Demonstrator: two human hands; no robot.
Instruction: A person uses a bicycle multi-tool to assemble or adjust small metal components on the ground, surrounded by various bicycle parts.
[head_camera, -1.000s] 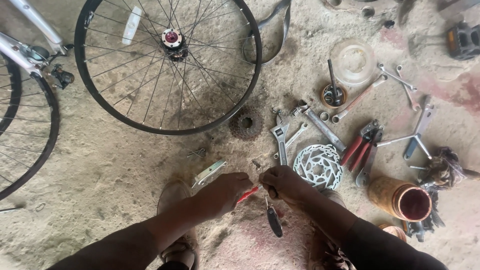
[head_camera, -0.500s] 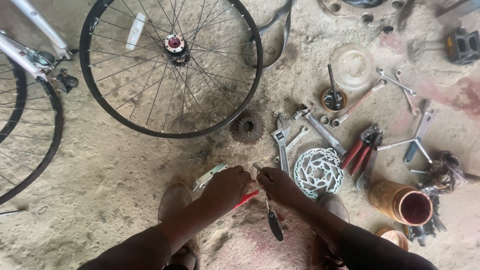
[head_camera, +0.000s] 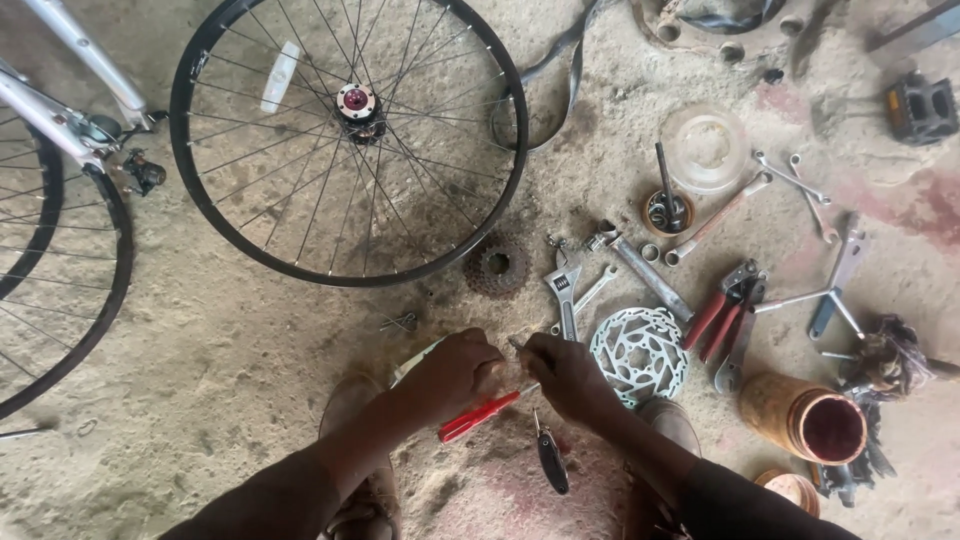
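Head view, one entry: left hand (head_camera: 455, 375) and right hand (head_camera: 565, 372) met low in the middle of the sandy ground (head_camera: 230, 350), fingers curled and pressed together around a small metal part (head_camera: 516, 345) pinched between the two hands; its shape was mostly hidden, only a pointed grey tip showed. A red-handled tool (head_camera: 480, 416) ran out from under the left hand, apparently gripped in that palm; whether it touched the part could not be told. Judged handling: the part small, stiff and light, likely gritty or greasy, so easily dropped into the sand, best held by fingertip pinch near its exposed end. Nearby: a black-handled tool (head_camera: 551, 458) lay just below the hands, a brake disc (head_camera: 640, 352) beside the right hand, an adjustable wrench (head_camera: 565, 285) above, a spoked wheel (head_camera: 350, 140) well apart
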